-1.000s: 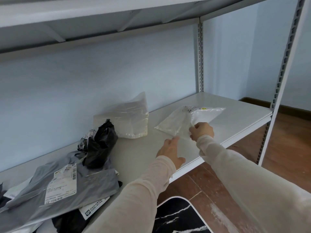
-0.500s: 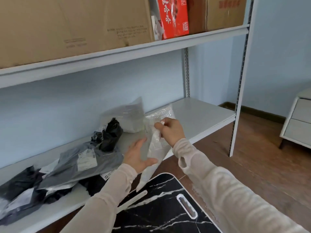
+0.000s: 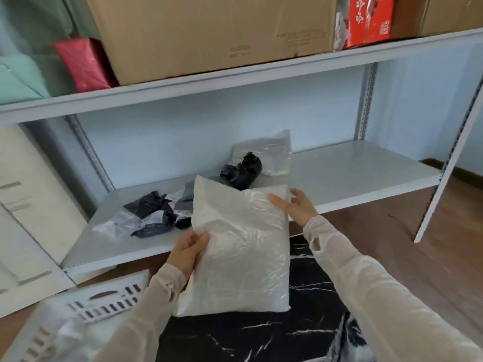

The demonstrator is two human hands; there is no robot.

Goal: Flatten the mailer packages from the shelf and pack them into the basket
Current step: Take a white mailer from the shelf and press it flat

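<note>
I hold a white translucent mailer (image 3: 240,246) upright in front of the shelf (image 3: 352,178), above a black marble surface (image 3: 274,333). My left hand (image 3: 189,250) pinches its left edge, thumb on the front. My right hand (image 3: 296,205) lies against its upper right corner with the fingers spread. On the shelf lie another clear mailer (image 3: 266,155), a crumpled black mailer (image 3: 243,169) and a heap of black, grey and clear mailers (image 3: 151,215). The white slotted basket (image 3: 86,309) stands at the lower left, with something pale in it.
Cardboard boxes (image 3: 214,32), a red package (image 3: 368,19) and a pink bag (image 3: 83,64) fill the upper shelf. A white drawer unit (image 3: 23,218) stands left of the rack. A rack upright (image 3: 444,173) rises at the right over wooden floor (image 3: 418,244).
The white mailer has come off the shelf toward me and been turned flat-faced and upright. My left hand now grips its edge. The view has pulled back and down, showing the basket.
</note>
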